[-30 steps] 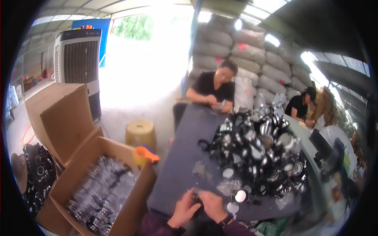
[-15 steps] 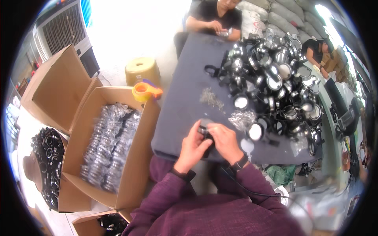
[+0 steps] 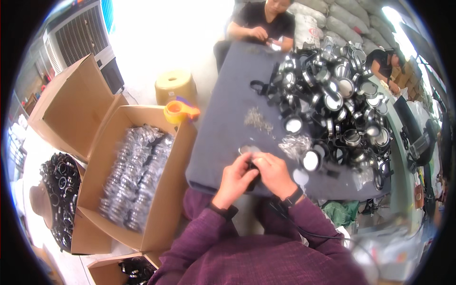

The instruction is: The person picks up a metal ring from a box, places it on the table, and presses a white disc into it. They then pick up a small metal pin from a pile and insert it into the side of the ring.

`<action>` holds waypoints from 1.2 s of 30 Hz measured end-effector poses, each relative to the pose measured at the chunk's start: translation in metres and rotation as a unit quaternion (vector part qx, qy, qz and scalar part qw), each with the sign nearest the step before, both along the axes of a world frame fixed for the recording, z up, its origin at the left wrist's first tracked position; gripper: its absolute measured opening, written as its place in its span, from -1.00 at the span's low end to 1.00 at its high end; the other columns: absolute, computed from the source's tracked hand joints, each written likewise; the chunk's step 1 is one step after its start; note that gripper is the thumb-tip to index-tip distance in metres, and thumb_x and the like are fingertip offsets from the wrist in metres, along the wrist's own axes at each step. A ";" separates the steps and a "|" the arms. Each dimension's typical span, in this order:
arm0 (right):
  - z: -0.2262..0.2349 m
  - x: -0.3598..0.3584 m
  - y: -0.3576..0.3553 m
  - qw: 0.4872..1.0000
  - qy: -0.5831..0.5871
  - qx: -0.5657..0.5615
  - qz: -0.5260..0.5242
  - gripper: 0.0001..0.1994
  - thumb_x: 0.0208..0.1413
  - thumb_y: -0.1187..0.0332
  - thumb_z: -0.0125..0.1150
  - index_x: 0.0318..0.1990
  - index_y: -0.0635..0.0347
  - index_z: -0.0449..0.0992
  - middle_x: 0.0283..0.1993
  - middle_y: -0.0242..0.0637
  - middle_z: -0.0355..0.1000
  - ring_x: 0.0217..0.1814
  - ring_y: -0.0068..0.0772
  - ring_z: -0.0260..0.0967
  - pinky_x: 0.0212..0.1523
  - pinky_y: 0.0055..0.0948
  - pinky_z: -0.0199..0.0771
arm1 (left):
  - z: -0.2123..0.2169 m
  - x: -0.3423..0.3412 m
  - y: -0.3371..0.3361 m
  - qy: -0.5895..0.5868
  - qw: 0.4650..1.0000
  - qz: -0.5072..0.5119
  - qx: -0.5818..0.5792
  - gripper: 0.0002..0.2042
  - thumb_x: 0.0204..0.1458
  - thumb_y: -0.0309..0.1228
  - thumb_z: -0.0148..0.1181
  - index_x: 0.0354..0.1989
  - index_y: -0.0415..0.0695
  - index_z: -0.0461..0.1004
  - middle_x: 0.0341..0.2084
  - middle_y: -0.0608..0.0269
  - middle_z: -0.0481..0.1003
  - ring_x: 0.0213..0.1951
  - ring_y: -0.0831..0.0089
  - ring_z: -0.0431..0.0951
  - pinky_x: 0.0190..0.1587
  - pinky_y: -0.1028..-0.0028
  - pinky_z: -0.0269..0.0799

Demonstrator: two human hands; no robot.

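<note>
Both hands meet over the near edge of the grey-covered table (image 3: 209,137). My left hand (image 3: 232,180) is closed around a small black part (image 3: 252,184), mostly hidden by fingers. The thumb and fingertips of my right hand (image 3: 274,175) pinch at its top. A pale round disc (image 3: 248,149) shows just beyond the fingertips; I cannot tell whether it is joined to the part. To the right lie a white-faced round piece (image 3: 311,161) and a loose pale disc (image 3: 300,176). Small metal pins (image 3: 258,120) are scattered farther off, beside a heap of clear plastic bits (image 3: 295,146).
A large heap of black and silver round pieces (image 3: 342,95) covers the table's right side. At left, an open carton (image 3: 164,190) holds plastic-wrapped pieces; an orange tape dispenser (image 3: 176,112) sits on its rim. Behind stands a yellow stool (image 3: 175,88). A co-worker (image 3: 261,28) sits opposite.
The fingers of both hands have closed further over the black part, hiding its shiny edge. My right fingertips have shifted slightly toward the left ones. The view has moved a little.
</note>
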State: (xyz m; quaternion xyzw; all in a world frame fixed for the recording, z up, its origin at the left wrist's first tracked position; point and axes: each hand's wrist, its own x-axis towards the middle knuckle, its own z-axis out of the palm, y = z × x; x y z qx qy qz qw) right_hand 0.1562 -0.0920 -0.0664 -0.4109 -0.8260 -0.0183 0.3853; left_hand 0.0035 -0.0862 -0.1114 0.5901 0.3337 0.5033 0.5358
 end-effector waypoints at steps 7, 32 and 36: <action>-0.002 -0.002 0.000 1.000 -0.005 0.002 -0.006 -0.85 -0.08 0.56 0.11 -0.31 0.27 0.36 -0.22 -0.17 0.45 -0.18 -0.09 0.47 -0.24 -0.24 0.51 | 0.006 0.001 0.003 -0.026 0.999 0.005 -0.032 -0.65 0.09 -0.61 0.10 0.09 -0.23 0.38 -0.53 0.46 0.40 -0.58 0.77 0.35 -0.58 0.70 0.29; -0.011 0.069 0.097 0.950 -0.063 -0.215 -0.219 -0.86 -0.13 0.42 0.29 -0.38 0.25 0.53 -0.36 0.03 0.49 -0.20 0.11 0.45 -0.17 -0.12 0.42 | 0.009 0.011 0.008 0.004 0.993 0.111 -0.041 -0.80 0.11 -0.49 0.10 -0.09 -0.20 0.48 -0.61 0.33 0.48 -0.68 0.69 0.35 -0.64 0.57 0.29; -0.009 0.069 0.092 0.954 0.067 -0.229 -0.179 -0.91 -0.10 0.49 0.27 -0.47 0.27 0.47 -0.52 -0.14 0.46 -0.47 -0.20 0.45 -0.42 -0.27 0.42 | 0.011 0.013 0.005 0.005 0.993 0.113 -0.039 -0.83 0.15 -0.52 0.05 -0.10 -0.21 0.46 -0.67 0.50 0.34 -0.70 0.78 0.27 -0.69 0.67 0.21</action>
